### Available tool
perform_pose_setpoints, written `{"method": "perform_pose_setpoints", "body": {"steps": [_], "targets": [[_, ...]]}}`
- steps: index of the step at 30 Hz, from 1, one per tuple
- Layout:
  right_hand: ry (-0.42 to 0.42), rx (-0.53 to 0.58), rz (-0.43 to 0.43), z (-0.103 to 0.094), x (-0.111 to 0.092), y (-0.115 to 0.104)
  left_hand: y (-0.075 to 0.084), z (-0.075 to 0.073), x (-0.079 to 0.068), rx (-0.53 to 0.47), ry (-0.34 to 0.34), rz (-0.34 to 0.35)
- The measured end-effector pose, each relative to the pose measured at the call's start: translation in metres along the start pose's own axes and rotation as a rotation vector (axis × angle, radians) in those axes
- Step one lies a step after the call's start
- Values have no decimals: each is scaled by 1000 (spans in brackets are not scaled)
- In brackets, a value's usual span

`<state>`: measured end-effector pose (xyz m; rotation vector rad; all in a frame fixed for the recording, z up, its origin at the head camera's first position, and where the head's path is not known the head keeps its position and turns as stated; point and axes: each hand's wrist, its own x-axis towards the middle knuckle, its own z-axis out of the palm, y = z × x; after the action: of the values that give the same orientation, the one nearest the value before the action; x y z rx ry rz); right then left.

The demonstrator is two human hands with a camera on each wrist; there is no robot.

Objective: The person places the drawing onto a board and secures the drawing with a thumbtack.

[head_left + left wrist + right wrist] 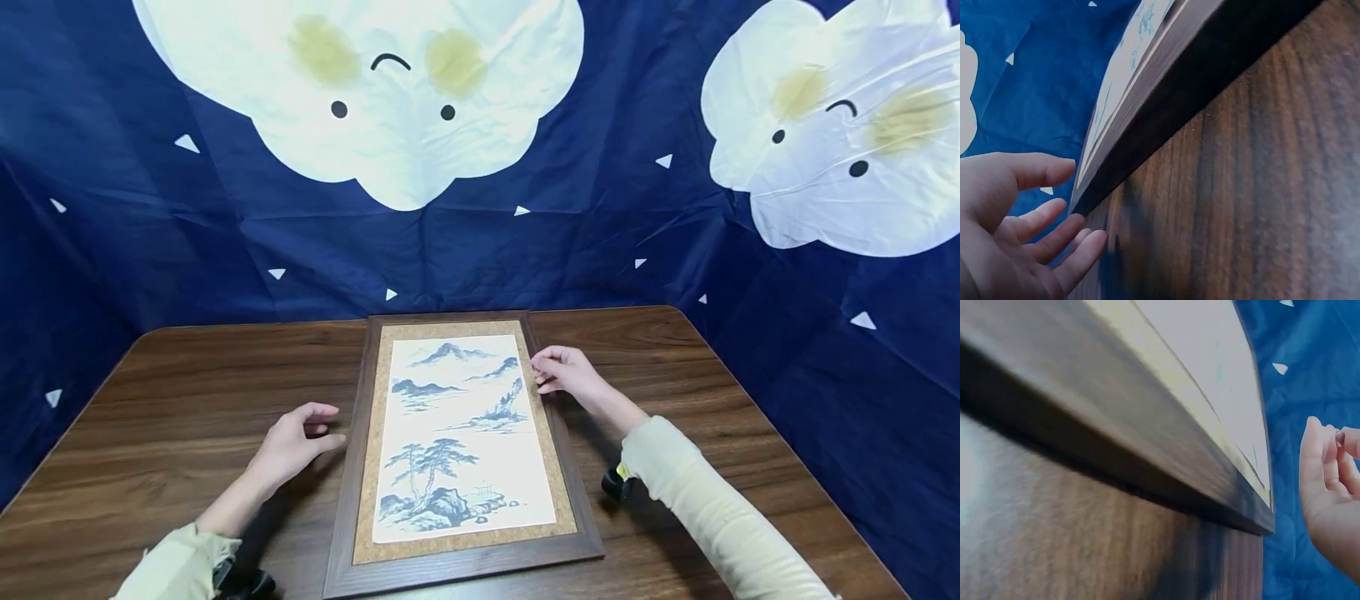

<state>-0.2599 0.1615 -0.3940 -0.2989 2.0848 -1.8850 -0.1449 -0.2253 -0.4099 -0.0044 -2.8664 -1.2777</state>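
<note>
A dark brown wooden frame (pixel 465 569) with a cork panel (pixel 566 492) lies on the table. On the cork sits a white sheet with a blue ink landscape (pixel 457 425) of mountains, pines and rocks. My left hand (pixel 294 442), fingers relaxed and apart, hovers beside the frame's left edge and holds nothing; the left wrist view shows that hand (pixel 1029 231) near the frame's side. Above the frame's right edge is my right hand (pixel 572 373). In the right wrist view, its thumb and finger pinch a tiny brownish thing (pixel 1339 437), whose kind I cannot tell.
The wooden table (pixel 202 400) has rounded back corners. Dark blue cloth (pixel 465 258) with white clouds and small triangles hangs behind it and along the right. A dark wrist strap (pixel 617 483) shows at the right sleeve.
</note>
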Motion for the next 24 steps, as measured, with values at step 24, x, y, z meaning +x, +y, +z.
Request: {"method": "perform_pose_setpoints", "body": {"steps": [24], "targets": [[-88,-8,127,9,19,8,0,6,-5,-140,-153,-18]]}}
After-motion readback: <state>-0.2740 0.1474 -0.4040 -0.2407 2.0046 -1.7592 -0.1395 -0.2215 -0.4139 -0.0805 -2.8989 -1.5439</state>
